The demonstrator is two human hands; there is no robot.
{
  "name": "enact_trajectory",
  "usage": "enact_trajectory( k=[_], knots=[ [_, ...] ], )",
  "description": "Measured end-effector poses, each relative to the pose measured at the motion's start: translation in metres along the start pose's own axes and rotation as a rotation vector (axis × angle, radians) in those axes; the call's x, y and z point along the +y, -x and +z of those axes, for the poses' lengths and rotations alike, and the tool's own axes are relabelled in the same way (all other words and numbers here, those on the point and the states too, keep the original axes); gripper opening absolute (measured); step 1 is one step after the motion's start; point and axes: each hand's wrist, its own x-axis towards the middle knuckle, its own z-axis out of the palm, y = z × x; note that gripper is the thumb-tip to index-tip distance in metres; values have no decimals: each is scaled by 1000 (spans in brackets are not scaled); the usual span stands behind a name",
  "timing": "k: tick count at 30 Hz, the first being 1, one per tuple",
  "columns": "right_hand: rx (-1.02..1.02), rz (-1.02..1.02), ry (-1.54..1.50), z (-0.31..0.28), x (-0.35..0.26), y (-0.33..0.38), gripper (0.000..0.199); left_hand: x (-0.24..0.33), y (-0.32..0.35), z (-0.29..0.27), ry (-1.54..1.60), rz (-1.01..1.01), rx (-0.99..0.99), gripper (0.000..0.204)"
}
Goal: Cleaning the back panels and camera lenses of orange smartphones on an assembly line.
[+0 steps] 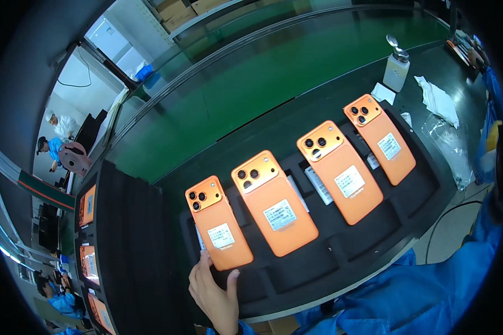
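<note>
My left hand (215,293) is at the lower left of a black foam tray (296,285), back of the hand up, thumb and fingers apart. Its index fingertip is at the lower left edge of an orange smartphone (221,226), and the thumb is by the phone's bottom edge. Whether they press on it I cannot tell. Further right along the tray lie a second orange phone (274,204), a third (341,173) and another at the far end (381,139), all camera side up with white labels. White labelled strips (318,186) show between them. My right hand is not in view.
A bottle with a metal cap (397,70), white wipes (437,101) and a clear plastic bag (450,148) lie beyond the tray. Black foam trays with orange phones (88,262) stand at left. A green conveyor belt (223,95) runs behind. Other people work nearby.
</note>
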Motion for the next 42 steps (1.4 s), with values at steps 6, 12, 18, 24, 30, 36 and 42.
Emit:
enact_trajectory(
  k=[6, 12, 18, 24, 30, 36, 42],
  knots=[
    [-141, 542, -351, 81, 50, 11, 12, 18, -1, -14, -177, 55, 82, 61],
    [-260, 543, -590, 80, 80, 13, 18, 20, -5, -9, -335, -41, -31, 71],
    [-172, 502, -635, 50, 99, 11, 21, 29, -4, 9, -421, 29, -7, 77],
    [-246, 609, -211, 14, 156, -67, 24, 41, -1, 5, -431, -70, -35, 82],
    [-417, 446, 251, 33, 229, -92, 30, 40, -5, 8, -397, -54, -37, 80],
    [-171, 269, 875, 40, 200, -76, 34, 41, -7, 6, -327, -11, -51, 77],
    [-179, -41, 759, 11, 108, -64, 33, 46, -8, 7, -330, -41, -63, 77]
  ],
)
